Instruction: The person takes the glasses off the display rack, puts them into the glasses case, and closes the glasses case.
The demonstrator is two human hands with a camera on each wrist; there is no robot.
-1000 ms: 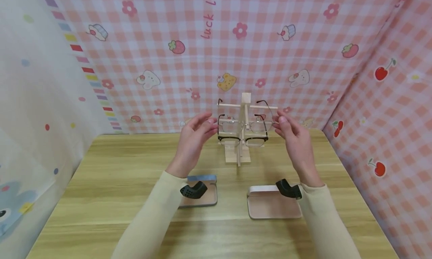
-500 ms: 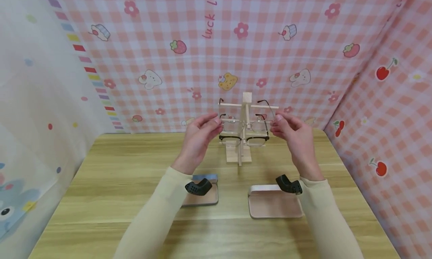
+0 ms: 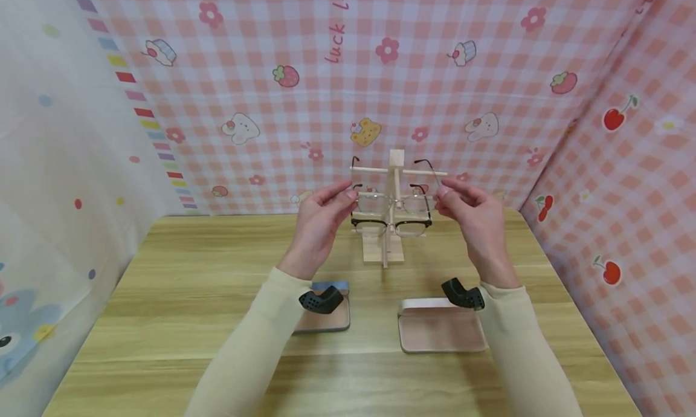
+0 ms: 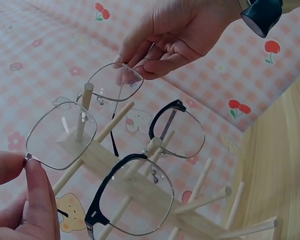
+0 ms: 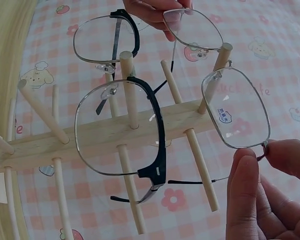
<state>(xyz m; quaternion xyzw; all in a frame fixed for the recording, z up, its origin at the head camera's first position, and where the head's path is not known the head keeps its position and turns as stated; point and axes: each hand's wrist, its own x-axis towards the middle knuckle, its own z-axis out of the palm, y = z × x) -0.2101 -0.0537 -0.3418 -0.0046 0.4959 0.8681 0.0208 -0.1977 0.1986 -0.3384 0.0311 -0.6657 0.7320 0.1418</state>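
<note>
A pair of thin silver-rimmed glasses point(image 3: 415, 204) sits on the upper part of a wooden display stand point(image 3: 397, 157), its bridge at a peg. My left hand point(image 3: 318, 226) pinches the frame's left hinge corner between thumb and fingers point(image 4: 37, 195). At the opposite hinge corner, my right hand point(image 3: 478, 229) does the same, its thumb and finger point(image 5: 244, 185) close against the rim. Just below hangs a second pair of glasses with black browline tops point(image 4: 102, 190), untouched by either hand. A small sticker point(image 5: 224, 116) shows on one silver-rimmed lens.
Two open glasses cases lie on the wooden table point(image 3: 206, 272) in front of the stand: one with a blue lid point(image 3: 333, 286), partly behind my left wrist, and one with a pale lid and pink lining point(image 3: 441, 335). Patterned cloth walls point(image 3: 304, 115) stand behind and beside.
Both hands have moved inward to the silver-rimmed glasses and now pinch the hinge corners; earlier they were spread on either side. The black-topped glasses and the cases have stayed put.
</note>
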